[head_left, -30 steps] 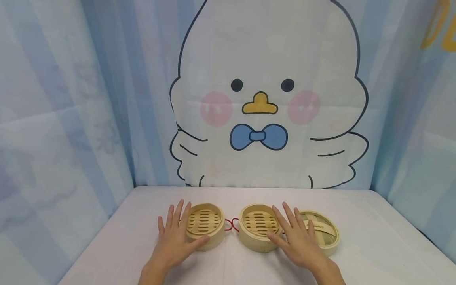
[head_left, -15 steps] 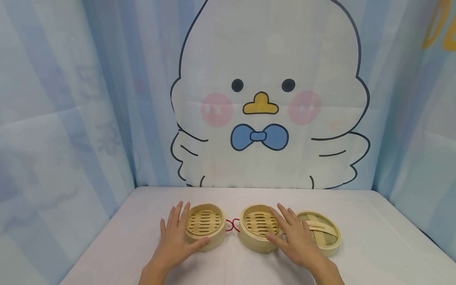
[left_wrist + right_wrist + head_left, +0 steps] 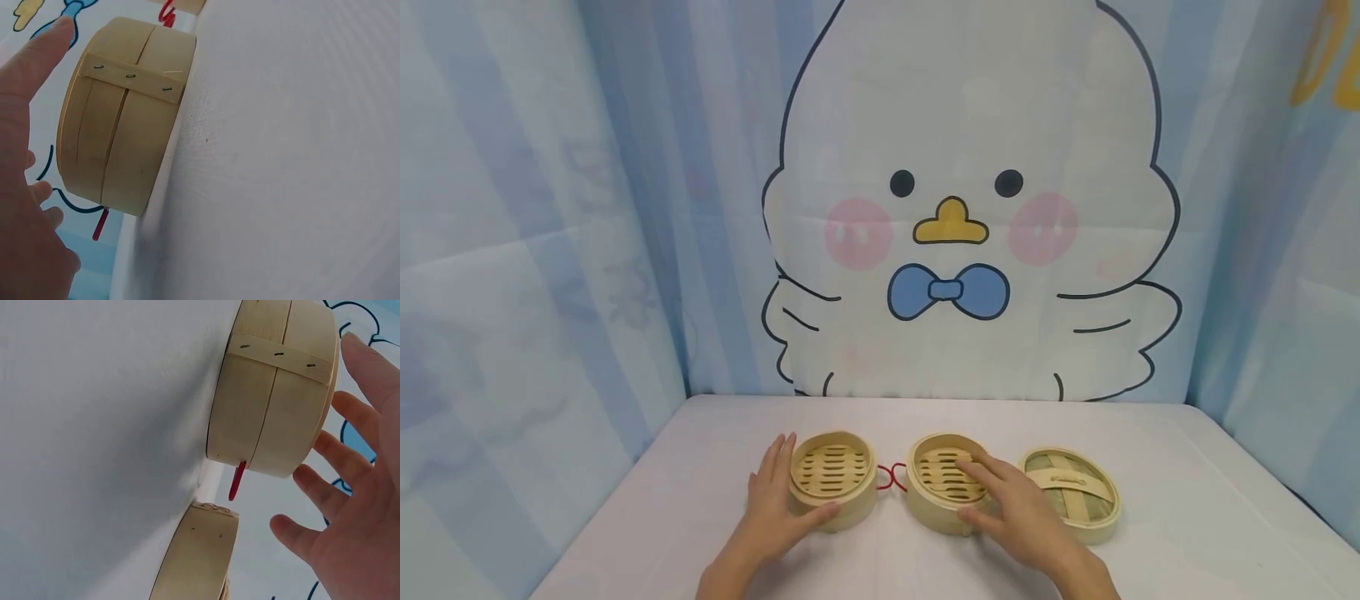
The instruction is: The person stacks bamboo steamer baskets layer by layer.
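Note:
Two open round bamboo steamer baskets stand side by side on the white table (image 3: 1180, 533). My left hand (image 3: 771, 504) cups the left basket (image 3: 832, 468), fingers straight along its left wall and thumb at its front. In the left wrist view the left hand (image 3: 25, 187) lies close beside the basket (image 3: 125, 125). My right hand (image 3: 1011, 512) hovers over the right basket (image 3: 931, 483), fingers spread above its slats and thumb near the front wall. The right wrist view shows the right hand (image 3: 350, 519) spread and clear of that basket (image 3: 275, 394).
A bamboo lid (image 3: 1078, 496) with a flat strap handle lies on the table right of the baskets. Red cord loops (image 3: 889, 477) sit between the two baskets. A curtain with a cartoon chick (image 3: 955, 233) hangs behind the table.
My right hand has slid left off the lid and now sits over the right basket alone. My left hand has drawn in closer against the left basket.

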{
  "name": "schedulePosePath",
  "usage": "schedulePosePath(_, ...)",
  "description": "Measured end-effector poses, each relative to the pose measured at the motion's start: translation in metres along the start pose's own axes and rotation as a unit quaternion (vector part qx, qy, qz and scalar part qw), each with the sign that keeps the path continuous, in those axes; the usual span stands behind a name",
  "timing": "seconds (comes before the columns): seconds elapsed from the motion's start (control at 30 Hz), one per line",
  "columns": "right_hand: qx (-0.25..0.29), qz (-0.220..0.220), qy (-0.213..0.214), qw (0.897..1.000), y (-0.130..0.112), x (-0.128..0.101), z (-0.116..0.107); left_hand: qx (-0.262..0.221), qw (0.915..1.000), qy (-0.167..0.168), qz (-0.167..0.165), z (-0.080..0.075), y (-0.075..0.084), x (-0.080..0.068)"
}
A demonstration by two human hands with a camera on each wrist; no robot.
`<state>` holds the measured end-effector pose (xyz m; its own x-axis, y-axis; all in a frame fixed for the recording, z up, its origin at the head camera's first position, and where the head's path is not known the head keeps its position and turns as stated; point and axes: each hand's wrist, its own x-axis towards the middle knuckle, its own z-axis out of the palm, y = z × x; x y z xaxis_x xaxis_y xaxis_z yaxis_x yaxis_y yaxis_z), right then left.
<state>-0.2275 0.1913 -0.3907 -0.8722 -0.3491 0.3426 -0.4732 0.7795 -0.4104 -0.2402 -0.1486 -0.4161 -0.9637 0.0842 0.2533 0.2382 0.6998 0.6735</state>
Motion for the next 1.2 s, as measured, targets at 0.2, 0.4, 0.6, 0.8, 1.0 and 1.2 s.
schedulePosePath(0.2, -0.019, -0.004, 0.004, 1.0, 0.0, 0.0003, 0.0026, -0.025, 0.9995, -0.005, -0.019, 0.0027, -0.0038, -0.0004)
schedulePosePath(0.4, -0.017, 0.004, 0.001, 1.0, -0.003, 0.0007, 0.0037, -0.049, 0.9968, -0.015, -0.061, 0.0041, -0.0036, -0.0006)
schedulePosePath(0.6, -0.025, 0.005, 0.009, 1.0, -0.0038, 0.001, 0.0048, -0.071, 0.9953, -0.011, -0.065, 0.0055, -0.0058, -0.0017)
schedulePosePath(0.8, -0.039, 0.0, 0.008, 0.999, -0.0034, 0.0012, 0.0058, -0.097, 0.9926, -0.012, -0.072, 0.0081, -0.0083, -0.0008)
schedulePosePath(1.0, -0.047, 0.007, 0.004, 0.999, -0.0041, 0.0018, 0.0069, -0.103, 0.9926, -0.015, -0.064, 0.0074, -0.0079, -0.001)
schedulePosePath(1.2, -0.053, 0.014, 0.008, 0.998, -0.0046, 0.0016, 0.0071, -0.106, 0.992, -0.016, -0.067, 0.0066, -0.0052, -0.0015)
